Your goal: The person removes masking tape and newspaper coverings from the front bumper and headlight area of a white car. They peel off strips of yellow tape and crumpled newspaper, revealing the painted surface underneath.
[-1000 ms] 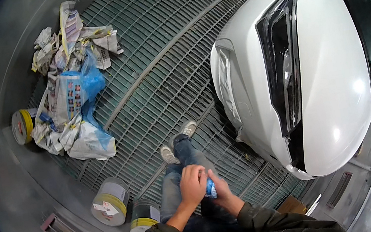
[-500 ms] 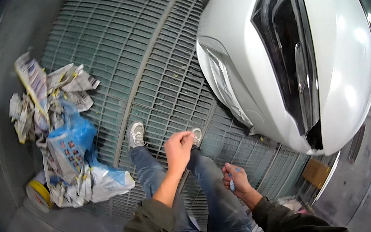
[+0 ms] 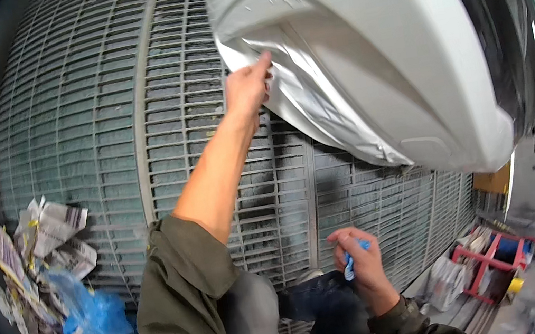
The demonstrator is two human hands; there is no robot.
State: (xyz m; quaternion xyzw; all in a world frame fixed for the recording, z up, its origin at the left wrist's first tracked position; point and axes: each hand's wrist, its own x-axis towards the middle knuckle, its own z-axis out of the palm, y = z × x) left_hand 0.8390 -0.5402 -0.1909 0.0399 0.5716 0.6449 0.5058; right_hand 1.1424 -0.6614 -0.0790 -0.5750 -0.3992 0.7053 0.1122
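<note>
My left hand is stretched out to the white car bumper. Its index finger points forward and reaches the edge of the silvery masking film that lines the bumper's lower recess. The other fingers are partly curled, and I see nothing held in them. Low in front of me, my right hand is closed around a small blue-and-white strip, which sticks out from the fist. What the strip is made of cannot be made out.
Crumpled newspaper and a blue plastic bag lie at left on the metal floor grating. At right stand a red frame, a grey crumpled bundle and a cardboard box. The bumper overhangs the grating.
My view has moved closer to the bumper, and my legs are now bent. My left hand has gone from above my feet to the masking film. The right hand keeps its blue-and-white strip.
</note>
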